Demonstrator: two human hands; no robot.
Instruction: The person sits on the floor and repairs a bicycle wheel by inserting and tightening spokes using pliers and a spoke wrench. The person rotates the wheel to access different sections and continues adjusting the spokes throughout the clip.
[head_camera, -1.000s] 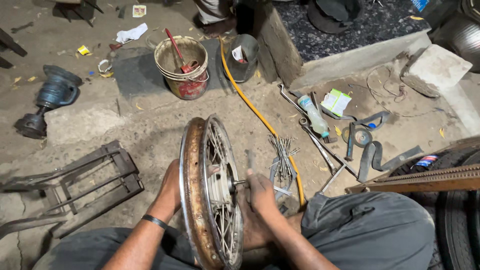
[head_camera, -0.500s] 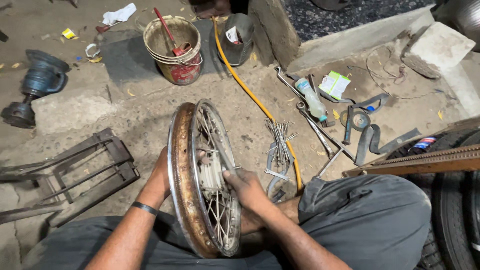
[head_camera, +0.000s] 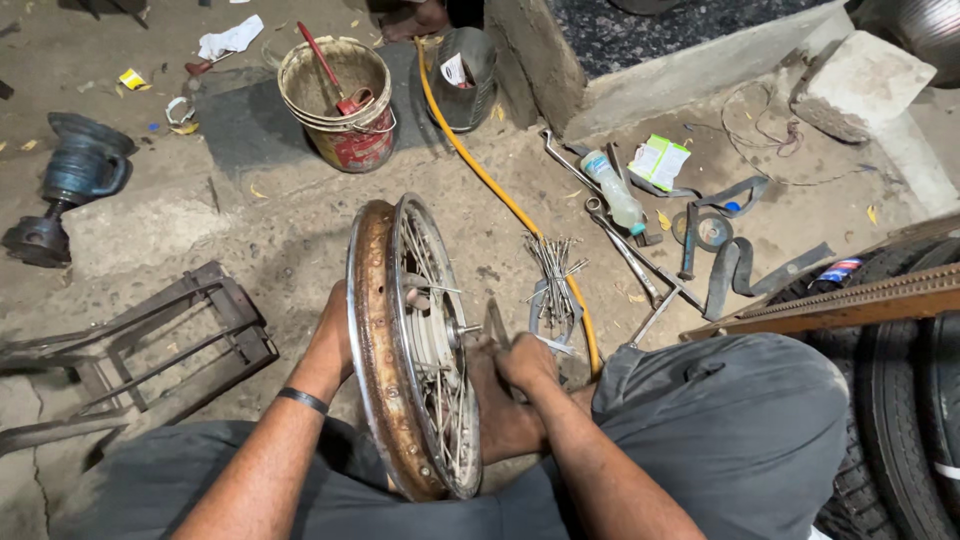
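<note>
Wheel (head_camera: 410, 345), spoked, with rusty rim, standing upright on edge between the person's knees in the head view, serving here as landmark. Left hand (head_camera: 335, 335) is pressing against the rim's far side, fingers hidden, so how far it is closing cannot be told. Right hand (head_camera: 520, 365) is lying at the hub side, fingers curled around a thin metal tool (head_camera: 497, 322) near the axle. Loose spokes (head_camera: 555, 275) are lying in a bundle just right of the wheel; yellow hose (head_camera: 500, 195) is running beyond them; bucket (head_camera: 335, 100) is sitting well behind; metal stand (head_camera: 150, 345) is lying to the left. Risk, as judged: wheel is resting on a narrow edge, so a slackening left hand could be letting it tip; tool could be slipping off the hub onto fingers.
</note>
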